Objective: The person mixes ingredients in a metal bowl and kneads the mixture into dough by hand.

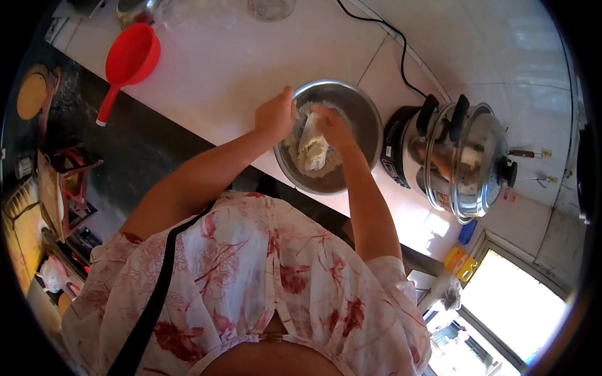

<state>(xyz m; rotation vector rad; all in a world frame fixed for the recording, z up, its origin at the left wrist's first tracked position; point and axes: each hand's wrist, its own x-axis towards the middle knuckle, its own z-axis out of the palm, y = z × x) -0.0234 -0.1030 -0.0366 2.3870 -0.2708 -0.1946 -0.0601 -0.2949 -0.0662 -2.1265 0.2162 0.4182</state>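
Observation:
A metal bowl stands on the pale counter, with a rough lump of dough and loose flour inside. My left hand is closed on the bowl's left rim, its thumb pointing up along the edge. Inside the bowl, my right hand grips the upper part of the dough, fingers curled over it. Part of the dough is hidden beneath these fingers. The lump looks shaggy and uneven, with flour clinging to the bowl wall around it.
Right of the bowl, a lidded steel steamer pot sits on a black electric cooker with a black cord. A red ladle lies at the counter's left edge. A glass jar stands at the back.

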